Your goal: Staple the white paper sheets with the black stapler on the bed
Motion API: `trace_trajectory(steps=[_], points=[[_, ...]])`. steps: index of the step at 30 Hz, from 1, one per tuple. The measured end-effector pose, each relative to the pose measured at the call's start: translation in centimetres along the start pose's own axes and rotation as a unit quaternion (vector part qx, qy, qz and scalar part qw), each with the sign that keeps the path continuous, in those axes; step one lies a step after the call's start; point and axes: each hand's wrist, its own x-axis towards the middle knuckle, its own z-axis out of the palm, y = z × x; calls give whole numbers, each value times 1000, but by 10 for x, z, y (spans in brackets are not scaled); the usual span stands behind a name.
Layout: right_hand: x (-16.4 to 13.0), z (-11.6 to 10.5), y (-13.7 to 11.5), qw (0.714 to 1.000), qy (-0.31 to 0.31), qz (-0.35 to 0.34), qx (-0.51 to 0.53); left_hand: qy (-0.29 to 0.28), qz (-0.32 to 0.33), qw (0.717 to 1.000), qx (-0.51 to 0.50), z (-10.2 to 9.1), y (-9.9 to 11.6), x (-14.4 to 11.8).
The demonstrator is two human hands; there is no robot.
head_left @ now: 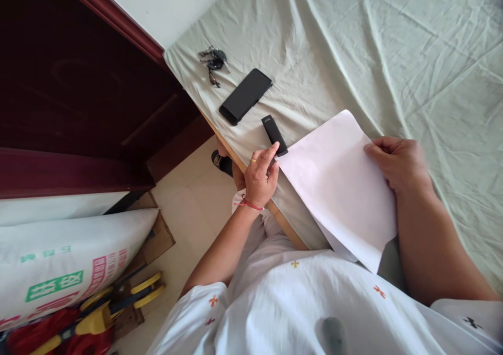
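Two hands on paper sheet (338,182) | left hand (261,174) pinched its corner, right hand (396,163) gripped far edge | folding underway, next needs edges aligned.

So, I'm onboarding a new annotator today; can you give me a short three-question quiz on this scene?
1. True or false: the left hand touches the small black rectangular device.
2. Which does the right hand hold? A) black smartphone B) white paper sheet C) bunch of keys
3. Fill in: the phone lies on the pale green wrinkled ____.

Key: 1 true; 2 B; 3 bedsheet.
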Motion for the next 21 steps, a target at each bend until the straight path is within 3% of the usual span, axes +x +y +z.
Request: trace_trajectory(steps=[6,12,21], points=[[3,-1,4,1000,11,7,12,-12,2,1000,11,2,-3,-3],[6,0,11,1000,12,-4,16,31,54,998,13,3,-5,-2],[7,-1,11,999,15,7,28,50,48,997,31,7,-12,-4]])
